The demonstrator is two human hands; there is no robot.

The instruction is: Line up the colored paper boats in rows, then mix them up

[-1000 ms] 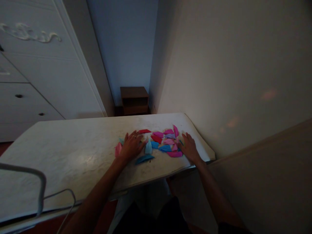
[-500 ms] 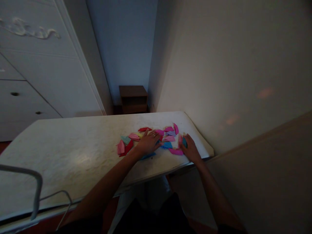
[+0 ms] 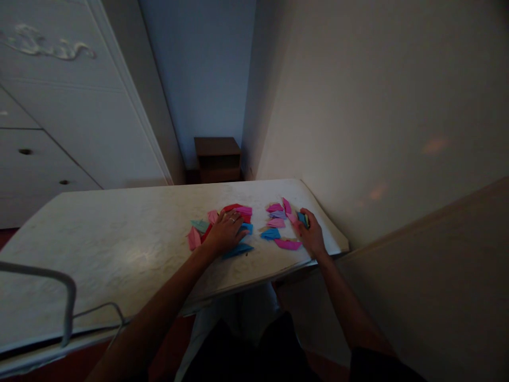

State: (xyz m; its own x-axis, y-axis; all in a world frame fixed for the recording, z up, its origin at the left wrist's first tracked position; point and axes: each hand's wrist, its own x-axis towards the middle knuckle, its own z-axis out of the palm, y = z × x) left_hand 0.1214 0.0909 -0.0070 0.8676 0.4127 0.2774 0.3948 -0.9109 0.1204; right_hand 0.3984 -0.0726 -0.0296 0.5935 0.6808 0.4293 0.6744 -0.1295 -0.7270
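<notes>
My left hand (image 3: 226,233) lies palm down with its fingers stretched over a loose cluster of folded coloured papers. Around it show a pink folded paper (image 3: 194,239), a pale green one (image 3: 200,225), a red one (image 3: 231,207) and a blue one (image 3: 238,249). My right hand (image 3: 313,236), at the table's right end, is closed around a teal folded paper (image 3: 303,219) with a yellowish edge beside it. Left of that hand is a second group, with a lilac paper (image 3: 277,215), a blue paper (image 3: 271,234) and a magenta paper (image 3: 288,244).
The papers lie on a pale worn tabletop (image 3: 131,228). A wall (image 3: 358,132) runs along its right end. Bent grey metal bars (image 3: 69,297) stand at the near left. White cabinet fronts (image 3: 71,122) and a small brown nightstand (image 3: 217,146) are beyond the table.
My left hand has slid left with several papers, and a gap now parts the two groups. My right hand has shifted slightly up and right, still around the teal paper.
</notes>
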